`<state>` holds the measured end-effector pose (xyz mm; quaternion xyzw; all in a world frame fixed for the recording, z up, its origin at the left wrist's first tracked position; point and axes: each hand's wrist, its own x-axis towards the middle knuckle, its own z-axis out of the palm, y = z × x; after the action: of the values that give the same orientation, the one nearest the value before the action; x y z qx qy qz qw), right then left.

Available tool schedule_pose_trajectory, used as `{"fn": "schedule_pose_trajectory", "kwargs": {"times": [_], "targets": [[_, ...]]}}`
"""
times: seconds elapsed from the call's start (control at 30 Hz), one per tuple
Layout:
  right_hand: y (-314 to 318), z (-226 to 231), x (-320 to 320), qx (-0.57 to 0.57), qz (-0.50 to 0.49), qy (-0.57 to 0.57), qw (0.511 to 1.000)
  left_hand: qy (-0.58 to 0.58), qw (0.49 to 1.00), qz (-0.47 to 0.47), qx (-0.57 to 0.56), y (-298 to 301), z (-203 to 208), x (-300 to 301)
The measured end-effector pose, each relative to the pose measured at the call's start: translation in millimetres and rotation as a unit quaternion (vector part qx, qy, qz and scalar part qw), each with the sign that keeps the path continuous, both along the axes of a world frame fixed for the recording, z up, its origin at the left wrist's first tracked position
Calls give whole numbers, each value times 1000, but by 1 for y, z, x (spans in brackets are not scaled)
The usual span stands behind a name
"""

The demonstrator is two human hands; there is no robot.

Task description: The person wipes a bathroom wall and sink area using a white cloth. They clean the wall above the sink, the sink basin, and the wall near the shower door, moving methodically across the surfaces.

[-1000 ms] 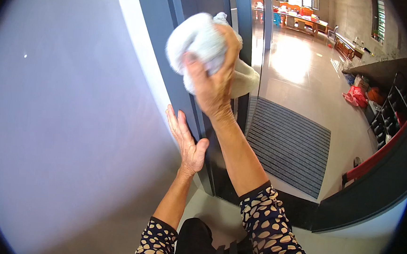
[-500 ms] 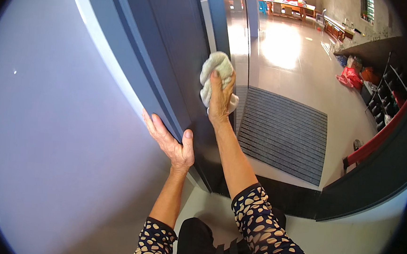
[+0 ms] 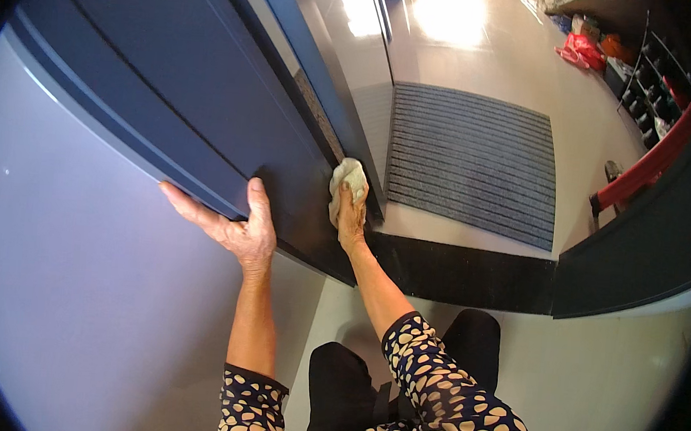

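A pale, whitish cloth (image 3: 348, 172) is bunched in my right hand (image 3: 352, 216), pressed low against the inner edge of the dark blue-grey door frame (image 3: 210, 86). The thumb lies over the cloth, while the other fingers are mostly hidden behind it. On the frame's outer edge, beside the pale wall (image 3: 78, 261), rests my left hand (image 3: 240, 230). Its thumb and fingers are spread apart around the frame's corner, and it holds nothing loose.
A ribbed grey mat (image 3: 473, 160) lies beyond the black threshold (image 3: 462, 273). To the right stands a dark door (image 3: 630, 271) with a red strip (image 3: 645, 168). Behind it are a rack of shoes (image 3: 654, 93) and a red plastic bag (image 3: 581, 52).
My right hand has slid the cloth down along the frame toward the threshold. The view has tilted lower, and my left hand still rests on the frame's outer edge, its fingers spread wider.
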<state>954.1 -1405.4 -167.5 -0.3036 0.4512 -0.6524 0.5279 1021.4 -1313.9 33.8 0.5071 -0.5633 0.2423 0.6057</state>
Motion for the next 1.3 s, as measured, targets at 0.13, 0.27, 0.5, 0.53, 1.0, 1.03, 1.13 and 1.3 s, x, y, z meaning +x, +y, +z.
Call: {"fn": "schedule_pose_trajectory", "kwargs": {"times": [0.13, 0.27, 0.5, 0.53, 1.0, 1.03, 1.13, 1.3], "targets": [[18, -43, 7, 1, -9, 11, 1000, 29, 999, -37, -18, -3, 1, -1], [53, -61, 17, 91, 15, -70, 993, 42, 994, -83, -54, -4, 0, -2], [50, -93, 12, -13, -107, 194, 975, 12, 998, -23, -56, -13, 2, -8], [52, -112, 9, 5, -87, 233, 969, 6, 999, -1, -47, -11, 4, -8], [79, -226, -55, -65, 0, 686, 725, 3, 999, 35, -36, -30, -13, 47], [81, -223, -68, -31, 26, 694, 719, 7, 998, 44, -37, -37, -15, 54], [87, -240, -103, 18, 30, 705, 709, 43, 998, 13, -43, -36, -41, 67], [110, -247, -180, 174, 17, 738, 652, 58, 998, -5, -33, -37, -44, 75]]}}
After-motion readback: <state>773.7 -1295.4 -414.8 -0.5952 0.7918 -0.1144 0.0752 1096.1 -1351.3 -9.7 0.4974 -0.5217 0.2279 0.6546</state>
